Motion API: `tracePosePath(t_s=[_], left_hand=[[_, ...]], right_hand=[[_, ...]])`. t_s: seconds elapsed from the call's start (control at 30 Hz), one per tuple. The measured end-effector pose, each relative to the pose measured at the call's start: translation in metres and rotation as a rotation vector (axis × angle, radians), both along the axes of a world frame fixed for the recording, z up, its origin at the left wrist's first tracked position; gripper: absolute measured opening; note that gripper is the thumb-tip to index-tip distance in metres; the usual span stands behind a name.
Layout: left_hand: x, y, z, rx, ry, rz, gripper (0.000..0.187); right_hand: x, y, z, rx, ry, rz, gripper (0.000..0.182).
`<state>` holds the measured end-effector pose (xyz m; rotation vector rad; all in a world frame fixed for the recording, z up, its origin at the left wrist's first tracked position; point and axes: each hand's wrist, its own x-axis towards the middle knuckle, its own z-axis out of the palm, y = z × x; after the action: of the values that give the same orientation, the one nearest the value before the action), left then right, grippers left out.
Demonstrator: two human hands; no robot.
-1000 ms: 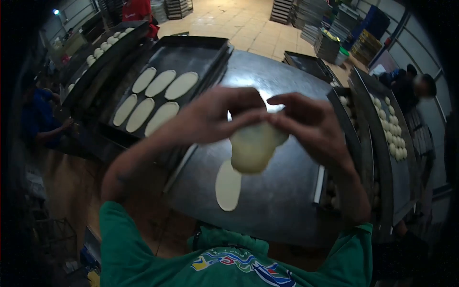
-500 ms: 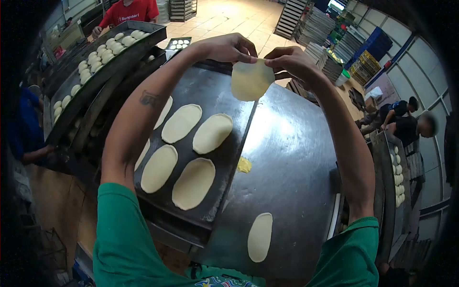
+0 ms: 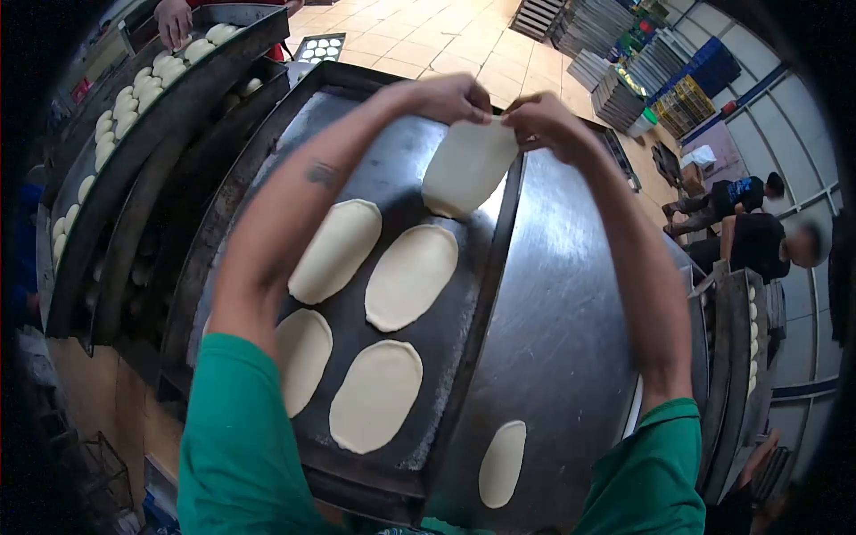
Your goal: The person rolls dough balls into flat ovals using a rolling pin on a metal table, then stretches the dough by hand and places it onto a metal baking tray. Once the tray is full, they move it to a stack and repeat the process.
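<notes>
My left hand point(image 3: 456, 98) and my right hand point(image 3: 546, 123) pinch the upper edge of a flattened oval of dough point(image 3: 471, 165). It hangs over the far right part of a dark baking tray point(image 3: 446, 370), its lower end at or close to the tray surface. More dough ovals, such as a near one point(image 3: 376, 396) and a middle one point(image 3: 411, 277), lie flat on the tray. My left forearm partly covers those on the left. A smaller, narrower dough piece point(image 3: 503, 465) rests on the metal table point(image 3: 571, 357) to the right.
At the left, a tray point(image 3: 192, 67) of round dough balls point(image 3: 147, 85) sits above other trays, with another person's hand point(image 3: 174, 22) at its far end. Two people point(image 3: 758, 241) and a further dough tray point(image 3: 736, 357) are at the right. Stacked trays point(image 3: 615, 94) stand behind.
Both hands have brought the dough oval down over the tray, and it now hangs longer. The view has shifted, so the tray appears farther right. The yellow patch on the table no longer shows.
</notes>
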<state>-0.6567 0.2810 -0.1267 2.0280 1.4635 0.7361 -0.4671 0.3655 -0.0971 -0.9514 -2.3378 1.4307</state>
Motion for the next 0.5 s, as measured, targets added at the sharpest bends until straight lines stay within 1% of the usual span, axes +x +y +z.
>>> tracePosePath(t_s=[0.03,0.07,0.1,0.13,0.17,0.2,0.23,0.27,0.3,0.33,0.37,0.4,0.43,0.47,0.5], left_hand=[[-0.001,0.013,-0.025,-0.020,0.013,0.089,0.034],[-0.003,0.030,-0.055,-0.009,0.036,0.180,0.032],[-0.004,0.044,-0.079,0.041,0.043,0.218,0.028],[-0.001,0.050,-0.095,0.059,0.006,0.280,0.025],[0.005,0.050,-0.100,0.089,0.002,0.364,0.025],[0.009,0.051,-0.105,0.111,-0.002,0.447,0.025],[0.010,0.053,-0.107,0.128,-0.029,0.468,0.026],[0.014,0.054,-0.110,0.142,-0.057,0.487,0.026],[0.017,0.048,-0.107,0.174,-0.046,0.469,0.028],[0.016,0.046,-0.105,0.122,-0.038,0.425,0.033],[0.014,0.047,-0.105,0.048,0.010,0.420,0.034],[0.013,0.045,-0.101,-0.023,0.061,0.414,0.035],[0.012,0.040,-0.097,-0.010,0.042,0.416,0.034],[0.014,0.028,-0.086,0.004,0.024,0.415,0.034],[0.011,0.015,-0.076,0.079,0.121,0.401,0.035]], right_hand=[[-0.007,0.016,-0.030,-0.138,0.090,-0.010,0.013],[-0.014,0.023,-0.052,-0.208,0.093,-0.056,0.013],[-0.029,0.042,-0.082,-0.184,0.048,-0.108,0.011],[-0.038,0.047,-0.097,-0.167,-0.017,-0.222,0.018],[-0.050,0.060,-0.117,-0.068,-0.082,-0.263,0.025],[-0.060,0.050,-0.116,0.025,-0.148,-0.305,0.033],[-0.056,0.046,-0.109,0.103,-0.249,-0.262,0.046],[-0.061,0.047,-0.114,0.089,-0.231,-0.292,0.049],[-0.061,0.038,-0.108,0.060,-0.266,-0.281,0.051],[-0.061,0.030,-0.097,0.037,-0.292,-0.270,0.052],[-0.062,0.035,-0.105,0.013,-0.239,-0.238,0.052],[-0.064,0.023,-0.098,0.085,-0.230,-0.245,0.051],[-0.050,0.015,-0.088,0.180,-0.179,-0.225,0.050],[-0.029,-0.009,-0.060,0.277,-0.128,-0.209,0.050],[-0.016,-0.006,-0.068,0.447,-0.018,-0.211,0.047]])
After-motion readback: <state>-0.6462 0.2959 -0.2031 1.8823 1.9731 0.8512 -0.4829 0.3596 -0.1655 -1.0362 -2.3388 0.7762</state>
